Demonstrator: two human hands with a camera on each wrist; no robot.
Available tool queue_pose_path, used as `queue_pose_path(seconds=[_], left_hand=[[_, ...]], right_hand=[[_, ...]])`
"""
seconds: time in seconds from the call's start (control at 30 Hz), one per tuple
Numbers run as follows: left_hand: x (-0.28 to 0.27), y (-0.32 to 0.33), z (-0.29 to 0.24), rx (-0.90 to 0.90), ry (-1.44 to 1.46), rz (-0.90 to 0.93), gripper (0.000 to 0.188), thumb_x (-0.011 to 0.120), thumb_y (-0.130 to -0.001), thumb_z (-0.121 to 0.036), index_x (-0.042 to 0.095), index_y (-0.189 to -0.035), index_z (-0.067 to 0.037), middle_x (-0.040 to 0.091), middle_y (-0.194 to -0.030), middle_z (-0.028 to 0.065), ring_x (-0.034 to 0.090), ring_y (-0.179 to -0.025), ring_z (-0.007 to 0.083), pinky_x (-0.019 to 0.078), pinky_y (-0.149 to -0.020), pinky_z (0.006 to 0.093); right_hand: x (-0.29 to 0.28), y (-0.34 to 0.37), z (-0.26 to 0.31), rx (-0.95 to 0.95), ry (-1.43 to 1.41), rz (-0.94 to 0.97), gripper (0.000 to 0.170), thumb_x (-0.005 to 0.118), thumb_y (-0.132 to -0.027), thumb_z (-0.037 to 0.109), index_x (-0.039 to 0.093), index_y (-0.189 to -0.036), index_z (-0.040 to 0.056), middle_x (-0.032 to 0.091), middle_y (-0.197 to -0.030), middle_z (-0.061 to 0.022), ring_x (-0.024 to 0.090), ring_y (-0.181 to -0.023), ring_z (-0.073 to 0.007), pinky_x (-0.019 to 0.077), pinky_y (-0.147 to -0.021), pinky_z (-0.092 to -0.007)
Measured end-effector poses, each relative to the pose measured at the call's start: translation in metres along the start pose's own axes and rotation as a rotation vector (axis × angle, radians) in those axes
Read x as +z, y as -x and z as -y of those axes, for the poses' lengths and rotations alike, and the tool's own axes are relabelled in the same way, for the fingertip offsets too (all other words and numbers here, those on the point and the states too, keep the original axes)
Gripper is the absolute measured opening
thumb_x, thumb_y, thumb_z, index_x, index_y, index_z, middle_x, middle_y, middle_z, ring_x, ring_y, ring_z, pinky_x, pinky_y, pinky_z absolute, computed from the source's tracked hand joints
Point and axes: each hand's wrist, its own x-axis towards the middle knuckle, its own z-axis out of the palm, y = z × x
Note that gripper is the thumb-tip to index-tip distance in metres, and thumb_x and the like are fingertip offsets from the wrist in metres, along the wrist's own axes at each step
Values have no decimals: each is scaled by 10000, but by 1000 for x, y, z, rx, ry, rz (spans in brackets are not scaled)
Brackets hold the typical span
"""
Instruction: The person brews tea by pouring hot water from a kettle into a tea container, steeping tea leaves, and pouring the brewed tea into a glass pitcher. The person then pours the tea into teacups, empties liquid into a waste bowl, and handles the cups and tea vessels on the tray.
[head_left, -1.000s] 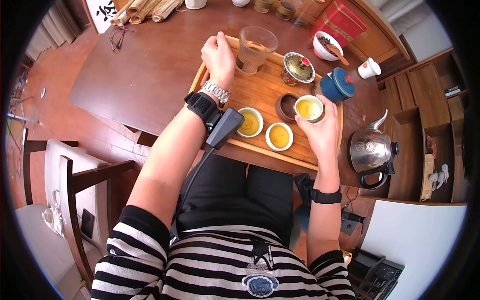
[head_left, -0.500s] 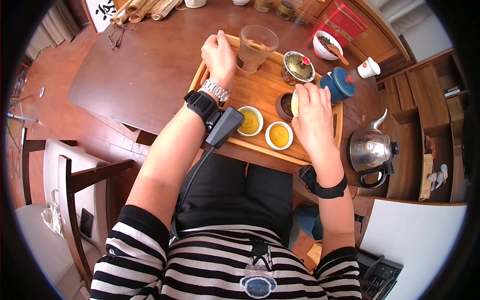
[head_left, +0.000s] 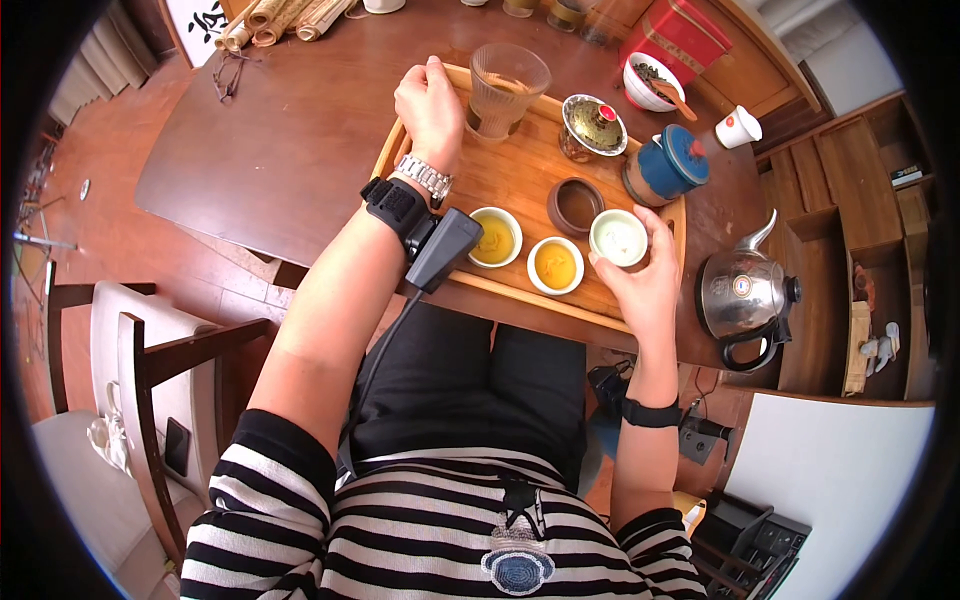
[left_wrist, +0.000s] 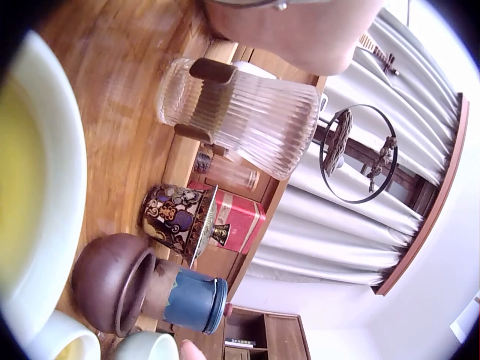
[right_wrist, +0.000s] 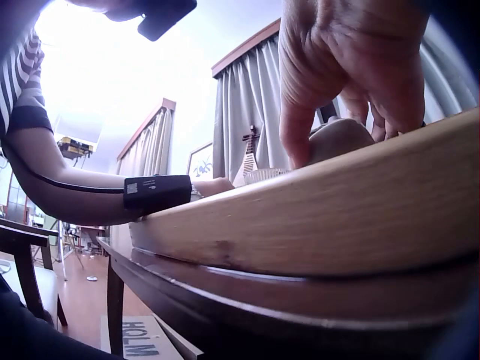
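Note:
My right hand (head_left: pixel 645 290) pinches a small white teacup (head_left: pixel 620 240) by its rim, thumb on the near side. The cup stands upright low over the tray's right part, pale inside. Beside it sits a round brown clay cup (head_left: pixel 577 205) with a dark inside. Two more white teacups, the left one (head_left: pixel 495 238) and the middle one (head_left: pixel 555 266), hold yellow tea on the wooden tray (head_left: pixel 510 190). My left hand (head_left: pixel 430 110) rests at the tray's far left edge, next to a ribbed glass pitcher (head_left: pixel 508 90); its fingers are loosely bent and partly hidden.
Along the tray's far right are a patterned lidded bowl (head_left: pixel 593 128) and a blue lidded pot (head_left: pixel 665 165). A steel kettle (head_left: pixel 745 305) stands right of the tray. Behind are a bowl of tea leaves (head_left: pixel 655 82), a red box (head_left: pixel 680 38) and a paper cup (head_left: pixel 738 128).
My right hand tipped the teacup of yellow tea over the brown clay cup, then brought it back upright toward me. The teacup now looks pale inside. My left hand stays at the tray's edge.

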Motion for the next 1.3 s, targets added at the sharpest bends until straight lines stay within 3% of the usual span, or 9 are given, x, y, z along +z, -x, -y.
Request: queue_pose_path(seconds=[0.2, 0.27, 0.37, 0.7, 0.77, 0.8, 0.87, 1.07, 1.3], left_hand=[[-1, 0, 1, 39, -18, -1, 364, 493, -873, -222, 536, -644, 58, 523, -536, 150, 455, -506, 199, 401, -533, 367], [-2, 1, -1, 7, 4, 28, 331, 508, -878, -215, 486, -622, -6, 421, -565, -13, 347, -543, 89, 326, -492, 283], [-1, 1, -2, 14, -7, 13, 370, 495, -876, -227, 532, -636, 52, 515, -524, 107, 439, -509, 162, 398, -526, 352], [0, -3, 6, 45, -22, 10, 374, 499, -873, -233, 531, -634, 53, 500, -511, 99, 423, -502, 153, 390, -517, 348], [-1, -2, 5, 31, 7, 33, 352, 507, -883, -220, 465, -591, -26, 400, -552, -30, 323, -526, 72, 299, -464, 272], [-1, -2, 5, 31, 7, 32, 352, 507, -883, -220, 465, -591, -26, 400, -552, -30, 323, -526, 72, 299, -464, 272], [0, -3, 5, 43, -20, 11, 378, 503, -869, -232, 529, -625, 55, 503, -506, 115, 412, -490, 163, 389, -515, 355], [0, -2, 4, 44, -14, 5, 378, 505, -868, -228, 514, -611, 50, 489, -502, 102, 423, -491, 156, 387, -509, 349], [-1, -2, 3, 28, 8, 11, 371, 508, -868, -225, 518, -614, 45, 488, -504, 94, 429, -499, 154, 390, -512, 347]], right_hand=[[5, 24, -19, 57, -50, -29, 638, 739, -601, 80, 454, -1165, -5, 530, -1089, -165, 554, -1018, -257, 434, -880, -341], [4, 26, -21, 65, -33, -34, 638, 740, -605, 83, 451, -1167, -4, 531, -1090, -167, 555, -1016, -257, 434, -879, -342], [3, 29, -21, 86, -33, -42, 630, 738, -615, 93, 447, -1166, -2, 546, -1077, -170, 558, -1015, -255, 433, -879, -340], [-2, 34, -17, 100, 155, 16, 589, 742, -647, 167, 461, -1137, -1, 562, -1028, -189, 526, -991, -319, 420, -863, -392], [-2, 34, -16, 100, 174, 14, 585, 743, -648, 179, 466, -1130, -3, 560, -1024, -190, 514, -989, -332, 414, -861, -402], [-2, 34, -16, 85, 200, 9, 583, 743, -650, 184, 468, -1127, -8, 557, -1021, -194, 511, -990, -334, 412, -863, -402], [-3, 35, -15, 69, 226, 5, 582, 743, -652, 188, 469, -1125, -12, 554, -1018, -197, 508, -992, -336, 411, -865, -401], [-4, 36, -7, 111, 287, 40, 613, 749, -653, 207, 461, -1144, -22, 526, -1031, -208, 488, -1004, -351, 393, -880, -415], [11, 41, 17, -193, 293, -49, 655, 766, -646, 280, 469, -1151, -9, 497, -1099, -214, 438, -1088, -349, 299, -967, -459]])
